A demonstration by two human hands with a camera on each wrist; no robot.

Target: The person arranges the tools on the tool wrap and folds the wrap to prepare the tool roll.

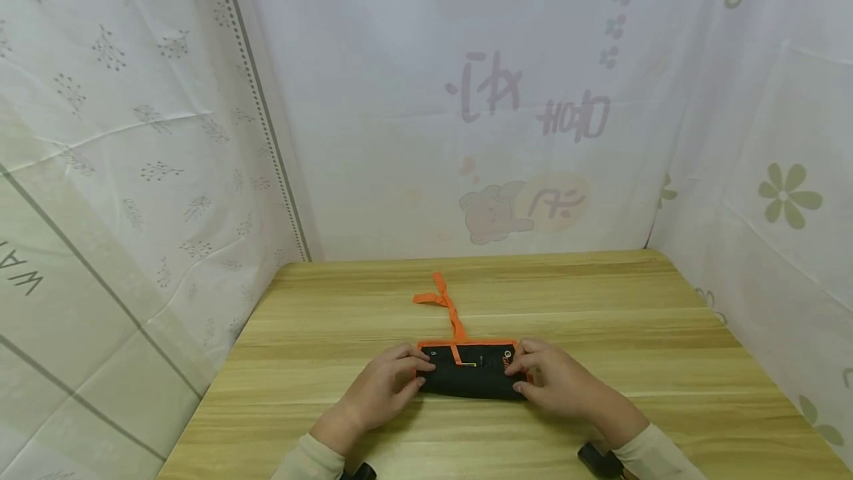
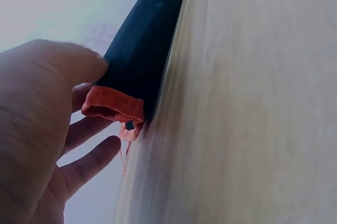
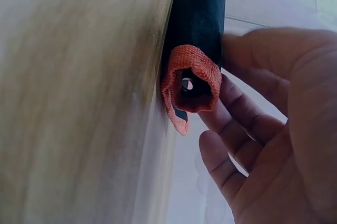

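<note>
A black cloth tool roll (image 1: 469, 385) with orange edging lies on the table, partly rolled up from its near side. My left hand (image 1: 385, 385) holds its left end, thumb on the near face and fingertips over the top. At the opposite end my right hand (image 1: 561, 382) grips in much the same way. Orange tie straps (image 1: 455, 319) stretch from the far edge across the wood. In the right wrist view, the orange-trimmed end (image 3: 190, 58) is a hollow coil with a small light spot inside. The left wrist view has the other orange-bound end (image 2: 117, 100) looking flatter.
The wood-grain table (image 1: 320, 347) extends on all sides of the roll. White printed cloth (image 1: 373, 132) hangs behind it, with more patterned cloth along the left and right. Each wrist wears a black device, such as the right one (image 1: 600, 459).
</note>
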